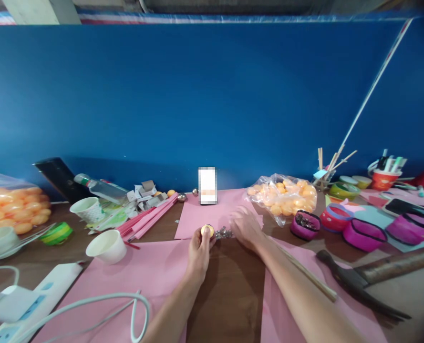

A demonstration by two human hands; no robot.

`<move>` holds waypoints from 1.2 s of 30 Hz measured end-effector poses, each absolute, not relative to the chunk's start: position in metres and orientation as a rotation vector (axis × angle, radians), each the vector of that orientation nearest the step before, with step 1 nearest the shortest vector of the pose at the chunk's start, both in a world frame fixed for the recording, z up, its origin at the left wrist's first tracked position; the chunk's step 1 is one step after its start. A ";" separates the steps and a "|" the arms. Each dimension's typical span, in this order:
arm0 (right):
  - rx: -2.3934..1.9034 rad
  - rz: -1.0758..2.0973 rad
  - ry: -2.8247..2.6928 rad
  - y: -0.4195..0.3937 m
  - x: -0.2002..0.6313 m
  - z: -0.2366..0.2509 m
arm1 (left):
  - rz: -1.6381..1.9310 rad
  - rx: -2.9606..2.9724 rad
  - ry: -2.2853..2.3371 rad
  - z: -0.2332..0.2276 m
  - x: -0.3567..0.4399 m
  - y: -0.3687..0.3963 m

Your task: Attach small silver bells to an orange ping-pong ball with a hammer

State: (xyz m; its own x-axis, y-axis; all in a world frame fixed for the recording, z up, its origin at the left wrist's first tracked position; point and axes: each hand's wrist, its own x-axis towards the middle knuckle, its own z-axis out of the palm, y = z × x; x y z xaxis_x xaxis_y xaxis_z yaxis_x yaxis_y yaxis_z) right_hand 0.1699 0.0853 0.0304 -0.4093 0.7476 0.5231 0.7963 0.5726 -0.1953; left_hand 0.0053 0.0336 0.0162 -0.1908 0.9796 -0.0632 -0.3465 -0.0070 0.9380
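Note:
My left hand [199, 247] pinches a small pale-yellow ball [207, 231] above the table, with the thumb lying over its front. Just right of that ball is a little heap of shiny, small metal pieces [223, 233]; what kind they are is too small to tell. My right hand [246, 227] is low over the table at the heap's right side, palm down. Motion smears its fingers, so whether they hold anything cannot be made out. A sheet of pink paper [190, 219] lies behind both hands.
Clear bags of orange balls [286, 194] [11, 209] flank the workspace. Paper cups [106, 247], a power strip [47, 290] and a white cable [100, 296] are at left. At right are a hammer [358, 283], a stick [310, 274] and purple containers [365, 236]. A blue panel [197, 95] stands behind.

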 end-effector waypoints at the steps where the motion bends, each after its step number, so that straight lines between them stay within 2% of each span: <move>1: -1.210 -0.098 -2.242 0.085 0.169 0.031 | 1.474 0.822 1.094 0.016 0.005 0.034; 16: -1.149 -0.051 -2.228 0.080 0.162 0.032 | 1.520 0.757 1.042 0.016 0.004 0.035; 24: -1.336 -0.133 -2.083 0.083 0.166 0.030 | 1.462 0.746 1.033 0.016 0.003 0.035; 36: -1.267 -0.069 -2.123 0.082 0.163 0.030 | 1.470 0.773 1.040 0.014 0.003 0.035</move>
